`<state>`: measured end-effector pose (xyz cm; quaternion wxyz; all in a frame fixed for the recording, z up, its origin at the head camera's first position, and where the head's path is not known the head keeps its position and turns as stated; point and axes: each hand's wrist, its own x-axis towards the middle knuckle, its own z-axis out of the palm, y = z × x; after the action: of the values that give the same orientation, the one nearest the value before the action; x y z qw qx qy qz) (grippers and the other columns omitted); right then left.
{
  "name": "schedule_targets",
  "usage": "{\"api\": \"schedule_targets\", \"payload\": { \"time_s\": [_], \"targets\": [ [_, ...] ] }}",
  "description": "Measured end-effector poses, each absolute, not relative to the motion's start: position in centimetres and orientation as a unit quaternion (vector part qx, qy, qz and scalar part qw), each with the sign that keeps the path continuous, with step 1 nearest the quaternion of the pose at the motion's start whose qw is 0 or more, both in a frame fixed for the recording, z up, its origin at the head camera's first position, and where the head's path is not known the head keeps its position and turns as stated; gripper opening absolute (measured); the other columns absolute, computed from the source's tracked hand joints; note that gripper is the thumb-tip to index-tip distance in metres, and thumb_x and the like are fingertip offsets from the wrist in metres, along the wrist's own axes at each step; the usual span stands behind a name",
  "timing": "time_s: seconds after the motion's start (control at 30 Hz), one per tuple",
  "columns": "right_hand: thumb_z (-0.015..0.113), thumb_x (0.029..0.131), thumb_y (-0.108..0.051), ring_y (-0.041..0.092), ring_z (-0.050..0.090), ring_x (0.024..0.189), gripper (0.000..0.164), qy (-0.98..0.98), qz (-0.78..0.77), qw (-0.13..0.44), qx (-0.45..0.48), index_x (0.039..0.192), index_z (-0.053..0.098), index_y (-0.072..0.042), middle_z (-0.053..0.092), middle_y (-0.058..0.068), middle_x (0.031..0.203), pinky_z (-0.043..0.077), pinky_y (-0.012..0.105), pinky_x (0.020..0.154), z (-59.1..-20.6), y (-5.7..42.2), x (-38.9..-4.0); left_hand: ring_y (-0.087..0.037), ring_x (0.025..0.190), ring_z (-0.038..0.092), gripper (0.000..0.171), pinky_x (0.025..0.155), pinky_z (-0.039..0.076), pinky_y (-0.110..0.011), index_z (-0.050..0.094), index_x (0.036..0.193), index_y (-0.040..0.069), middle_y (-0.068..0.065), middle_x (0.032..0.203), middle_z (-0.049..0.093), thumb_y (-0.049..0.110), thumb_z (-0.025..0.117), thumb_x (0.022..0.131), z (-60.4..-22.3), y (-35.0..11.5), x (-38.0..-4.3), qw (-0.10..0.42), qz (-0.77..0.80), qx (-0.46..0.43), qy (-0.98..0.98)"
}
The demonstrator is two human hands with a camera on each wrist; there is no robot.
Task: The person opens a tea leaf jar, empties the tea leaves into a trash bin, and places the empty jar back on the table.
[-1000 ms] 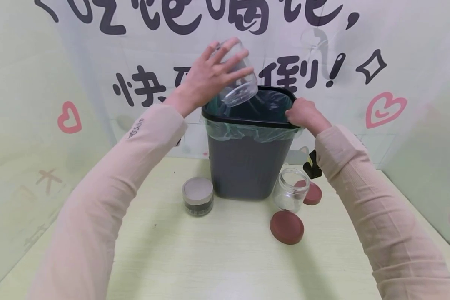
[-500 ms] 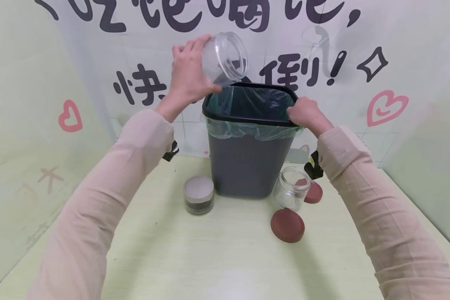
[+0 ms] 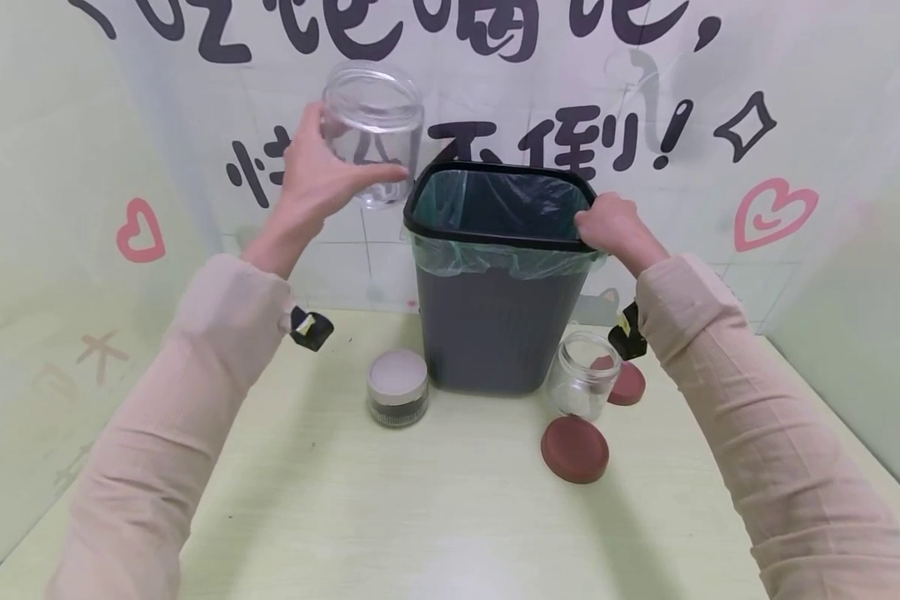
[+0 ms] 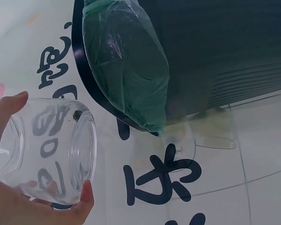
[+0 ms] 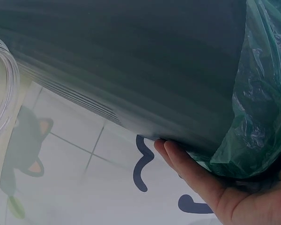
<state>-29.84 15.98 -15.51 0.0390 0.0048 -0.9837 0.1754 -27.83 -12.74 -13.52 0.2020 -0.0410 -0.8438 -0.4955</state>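
My left hand (image 3: 315, 171) holds a clear empty-looking jar (image 3: 378, 137) around its side, mouth up and slightly tilted, left of the bin's rim. In the left wrist view, a small dark speck shows near the base of the jar (image 4: 47, 150), with the thumb and fingers on opposite sides. A dark grey trash bin (image 3: 495, 333) stands on the table, lined with a translucent green bag (image 3: 480, 260) folded over its black rim. At the bin's right rim, my right hand (image 3: 613, 223) grips the edge; in the right wrist view its fingers (image 5: 187, 164) lie against the outer wall.
A low jar with a grey lid (image 3: 397, 387) stands front left of the bin. Front right are an open clear jar (image 3: 581, 383), a dark red lid (image 3: 574, 450) and a second red lid (image 3: 628, 385). Behind hangs a printed sheet (image 3: 720, 217).
The jar has gone from mouth-down over the bin to nearly upright, moving left out of the opening with my left hand. My right hand stays on the rim.
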Motion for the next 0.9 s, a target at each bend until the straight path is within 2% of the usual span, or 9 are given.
{"api": "schedule_targets", "payload": {
  "time_s": [0.33, 0.6, 0.77, 0.9],
  "targets": [
    [0.026, 0.086, -0.015, 0.039, 0.043, 0.098, 0.04, -0.984, 0.174, 0.039, 0.003, 0.104, 0.046, 0.015, 0.044, 0.026, 0.109, 0.038, 0.043, 0.085, -15.5, 15.9, -29.8, -0.017, 0.115, 0.038, 0.092, 0.095, 0.037, -0.037, 0.025, 0.137, 0.025, -0.002, 0.135, 0.035, 0.028, 0.08, 0.064, -17.0, -15.7, -25.5, 0.178, -0.557, -0.038, -0.81],
    [0.026, 0.087, -0.014, 0.037, 0.043, 0.095, 0.035, -0.982, 0.182, 0.041, 0.003, 0.097, 0.046, 0.012, 0.044, 0.023, 0.102, 0.038, 0.042, 0.083, -15.8, 15.9, -29.8, -0.025, 0.122, 0.036, 0.095, 0.098, 0.033, -0.046, 0.022, 0.139, 0.018, -0.006, 0.14, 0.03, 0.024, 0.08, 0.064, -21.3, -17.0, -24.0, 0.157, -0.559, -0.061, -0.812],
    [0.026, 0.086, -0.014, 0.037, 0.043, 0.093, 0.033, -0.982, 0.182, 0.046, 0.002, 0.093, 0.046, 0.011, 0.043, 0.021, 0.098, 0.038, 0.042, 0.082, -15.9, 16.0, -29.8, -0.027, 0.12, 0.037, 0.092, 0.097, 0.034, -0.045, 0.025, 0.138, 0.015, -0.01, 0.136, 0.034, 0.018, 0.08, 0.064, -23.7, -16.8, -23.3, 0.143, -0.56, -0.089, -0.811],
    [0.026, 0.087, -0.015, 0.038, 0.043, 0.093, 0.035, -0.981, 0.187, 0.049, 0.001, 0.095, 0.046, 0.012, 0.043, 0.022, 0.099, 0.038, 0.043, 0.083, -15.9, 15.9, -29.7, -0.029, 0.12, 0.037, 0.091, 0.099, 0.031, -0.047, 0.026, 0.136, 0.008, -0.014, 0.132, 0.038, 0.018, 0.08, 0.064, -25.4, -16.4, -22.7, 0.12, -0.552, -0.103, -0.819]
  ]
}}
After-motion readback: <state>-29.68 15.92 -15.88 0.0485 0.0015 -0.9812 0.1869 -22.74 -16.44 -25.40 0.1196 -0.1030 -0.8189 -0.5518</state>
